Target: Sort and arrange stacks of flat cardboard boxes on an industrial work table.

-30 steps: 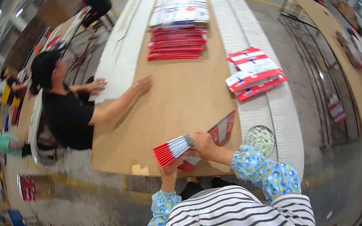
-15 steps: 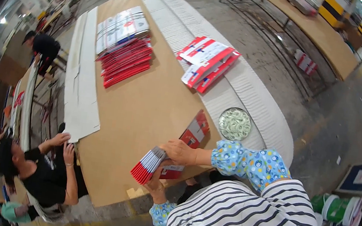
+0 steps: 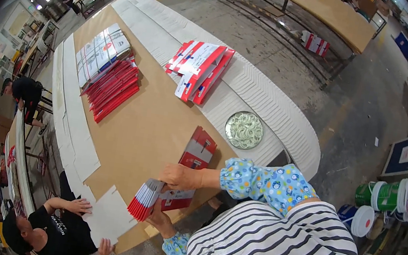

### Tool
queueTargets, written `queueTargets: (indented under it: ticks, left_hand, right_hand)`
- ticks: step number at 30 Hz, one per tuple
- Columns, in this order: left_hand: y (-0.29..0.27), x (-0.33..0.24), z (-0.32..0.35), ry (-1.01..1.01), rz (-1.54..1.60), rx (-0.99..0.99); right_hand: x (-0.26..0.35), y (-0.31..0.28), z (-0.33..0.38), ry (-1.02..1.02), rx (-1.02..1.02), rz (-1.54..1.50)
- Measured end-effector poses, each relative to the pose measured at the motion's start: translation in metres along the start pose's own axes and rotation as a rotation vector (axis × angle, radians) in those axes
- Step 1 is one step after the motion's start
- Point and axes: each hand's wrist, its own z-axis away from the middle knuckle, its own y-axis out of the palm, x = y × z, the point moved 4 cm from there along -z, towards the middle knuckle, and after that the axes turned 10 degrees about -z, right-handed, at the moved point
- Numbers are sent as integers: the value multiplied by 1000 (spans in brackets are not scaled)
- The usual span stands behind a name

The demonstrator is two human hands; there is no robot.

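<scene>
- We are looking down at our two hands at the near corner of a long brown bench [image 3: 152, 120].
- Our left hand [image 3: 161, 221] is holding a stack of red and white flat cards [image 3: 146, 199] from below. Its grip is wrapping around the bottom of the stack.
- Our right hand [image 3: 181, 177] is pressing on the top of the same stack. Its fingers are curling over the upper edge, so that grip is closing on the stack too.
- The stack is standing on its edge and fanning a little, right at the bench corner, close to our body.
- A red and white flat box [image 3: 193, 165] is lying on the bench under our right hand and is touching the stack.
- A round tin of white rings [image 3: 243, 130] is sitting on the white corrugated sheets [image 3: 270, 106] just beyond our right arm.
- More red and white boxes [image 3: 199, 69] are lying in a pile farther up on those white sheets.
- A long row of red flat pieces [image 3: 112, 87] is lying on the far left part of the bench, well apart from our hands.
- A person in a black shirt [image 3: 54, 226] is leaning at the left of the bench and is touching a white sheet [image 3: 106, 216] with both hands.
- Green and white buckets [image 3: 384, 194] are standing on the floor to our right.
</scene>
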Motion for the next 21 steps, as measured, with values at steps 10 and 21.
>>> queueTargets:
  ticks: [10,21]
  left_hand:
    - [-16,12,3,73,-40,-33]
    - [-48,3,18,27,-72,-141]
  right_hand:
    - [-3,-111,124,459,-636,288]
    - [-114,-151,219,740,-435,777]
